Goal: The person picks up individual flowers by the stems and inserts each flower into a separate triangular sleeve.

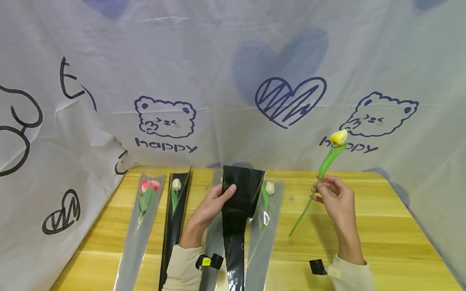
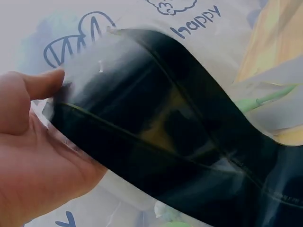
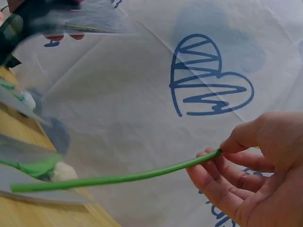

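Observation:
My left hand [image 1: 211, 204] grips the top edge of a black wrapping sleeve [image 1: 240, 194], thumb in front, lifting it over the table. In the left wrist view the sleeve [image 2: 156, 113] spreads out from the hand [image 2: 47, 156], with a clear panel edged by thin gold lines. My right hand [image 1: 336, 200] pinches the stem of a yellow artificial tulip [image 1: 339, 138] between thumb and fingers. The tulip leans, its bloom up to the right and its stem end down to the left. The right wrist view shows only the green stem [image 3: 128, 177] beyond the fingertips; the bloom is out of frame.
On the wooden table [image 1: 378, 226] lie wrapped tulips: a pink one [image 1: 147, 194] at far left, a white one in a black sleeve [image 1: 174, 214], and a white one in a grey sleeve [image 1: 269, 210]. Another grey sleeve [image 1: 214, 238] is partly covered. A printed cloth [image 1: 218, 60] hangs behind.

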